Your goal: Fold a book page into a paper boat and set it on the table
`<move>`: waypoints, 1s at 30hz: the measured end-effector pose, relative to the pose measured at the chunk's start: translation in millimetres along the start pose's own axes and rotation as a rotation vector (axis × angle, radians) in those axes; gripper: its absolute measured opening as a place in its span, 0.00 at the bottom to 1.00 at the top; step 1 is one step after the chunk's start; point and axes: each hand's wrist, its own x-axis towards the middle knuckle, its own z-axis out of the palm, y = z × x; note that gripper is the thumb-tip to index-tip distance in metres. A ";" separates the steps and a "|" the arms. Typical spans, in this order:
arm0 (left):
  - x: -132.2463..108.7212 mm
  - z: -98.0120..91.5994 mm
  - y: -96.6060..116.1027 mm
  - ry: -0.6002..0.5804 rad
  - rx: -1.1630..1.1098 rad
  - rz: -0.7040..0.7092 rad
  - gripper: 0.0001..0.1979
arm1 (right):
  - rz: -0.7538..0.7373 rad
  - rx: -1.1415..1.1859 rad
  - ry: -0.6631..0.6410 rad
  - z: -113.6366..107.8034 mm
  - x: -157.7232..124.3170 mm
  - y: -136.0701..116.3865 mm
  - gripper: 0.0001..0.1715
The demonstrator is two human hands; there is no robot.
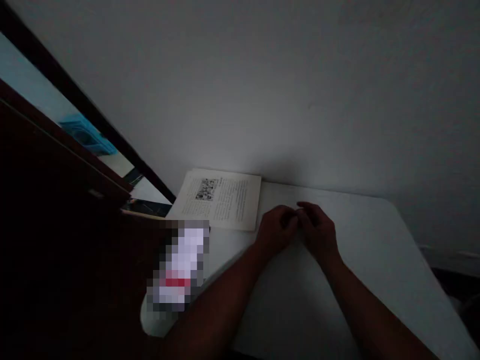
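Over the white table, my left hand and my right hand meet at the fingertips. The fingers of both are bent inward and pinched together. Whatever they may hold is too small and dark to make out. Just left of my left hand lies a sheaf of printed pages, with text and a black-and-white picture on the top page.
A phone-like lit device, blurred into blocks, is at the table's left edge. Behind the table rises a pale wall. A dark wooden door stands at the left, with a blue object showing through the gap.
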 end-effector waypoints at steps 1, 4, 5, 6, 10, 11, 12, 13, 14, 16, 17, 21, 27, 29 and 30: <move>-1.1 -2.4 3.0 0.043 0.052 0.047 0.06 | 0.017 0.019 -0.002 1.0 0.3 0.1 0.18; -3.4 -12.2 8.7 0.175 0.251 0.105 0.09 | 0.057 0.065 -0.011 3.7 0.5 -0.2 0.18; -3.6 -16.4 8.8 0.231 0.342 0.090 0.11 | 0.073 0.080 -0.016 4.6 0.4 -0.5 0.18; -3.6 -20.7 7.9 0.280 0.432 0.054 0.14 | 0.082 0.088 -0.020 5.2 0.3 -0.9 0.18; -3.6 -30.0 -3.4 0.279 0.705 -0.137 0.28 | 0.067 0.067 -0.030 6.2 0.4 0.0 0.19; -3.7 -29.8 -6.8 0.245 0.740 -0.161 0.29 | 0.065 0.063 -0.034 6.0 0.6 1.1 0.19; -3.8 -28.9 -9.9 0.222 0.765 -0.184 0.30 | 0.062 0.062 -0.040 5.7 0.9 2.5 0.19; -3.8 -27.8 -12.7 0.200 0.781 -0.199 0.29 | 0.061 0.062 -0.045 5.4 1.1 4.0 0.19; -3.6 -26.8 -15.3 0.181 0.791 -0.206 0.28 | 0.060 0.063 -0.048 5.1 1.3 5.5 0.19; -2.8 -26.0 -19.8 0.157 0.797 -0.198 0.26 | 0.061 0.067 -0.055 4.7 1.4 7.6 0.19; -2.3 -26.2 -21.9 0.149 0.796 -0.187 0.25 | 0.061 0.068 -0.058 4.7 1.4 8.1 0.19; -0.1 -28.6 -29.4 0.130 0.786 -0.146 0.24 | 0.054 0.050 -0.062 5.1 1.3 7.5 0.18; 1.8 -31.1 -25.1 0.158 0.745 -0.132 0.22 | 0.058 0.054 -0.065 4.8 2.2 9.1 0.18; 1.5 -33.7 -20.9 0.188 0.756 -0.166 0.23 | 0.050 0.043 -0.066 4.6 2.4 10.2 0.19; 1.3 -35.3 -19.3 0.198 0.770 -0.189 0.24 | 0.045 0.038 -0.068 4.6 2.5 10.6 0.19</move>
